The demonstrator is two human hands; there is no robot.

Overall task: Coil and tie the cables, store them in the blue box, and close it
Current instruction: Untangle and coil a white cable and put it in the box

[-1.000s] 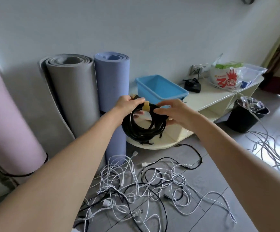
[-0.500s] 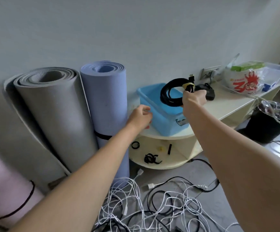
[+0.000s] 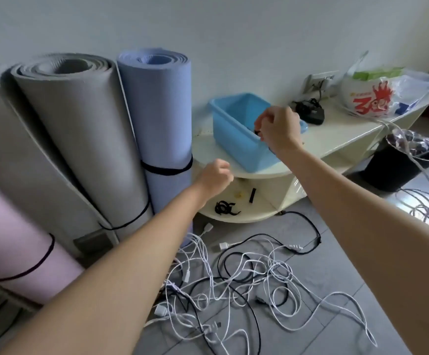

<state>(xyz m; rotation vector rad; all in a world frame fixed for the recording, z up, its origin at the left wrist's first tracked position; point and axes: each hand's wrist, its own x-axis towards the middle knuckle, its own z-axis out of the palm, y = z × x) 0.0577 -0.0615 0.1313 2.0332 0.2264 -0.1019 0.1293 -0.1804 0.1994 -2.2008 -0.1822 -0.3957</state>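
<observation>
The open blue box (image 3: pixel 233 139) stands on the cream shelf unit (image 3: pixel 208 153). My right hand (image 3: pixel 278 130) is over the box's near right corner, fingers curled. A bit of the black coiled cable (image 3: pixel 257 131) shows under the fingertips; the rest is hidden in the box behind its wall and my hand. My left hand (image 3: pixel 214 176) hovers at the shelf's front edge, loosely curled and holding nothing. A tangle of white and black cables (image 3: pixel 233 283) lies on the floor below. No lid is in view.
Black ties (image 3: pixel 223 207) and a strap (image 3: pixel 252 195) lie on the lower shelf. Grey (image 3: pixel 80 124), blue (image 3: pixel 157 111) and pink (image 3: pixel 11 239) rolled mats lean on the wall at left. On the shelf top are a black adapter (image 3: pixel 310 111) and a plastic bag (image 3: pixel 372 98). A black bin (image 3: pixel 397 165) stands at right.
My right hand carried the tied black coil from in front of me up over the box and lowered it inside. My left hand let go of the coil and dropped to the shelf edge.
</observation>
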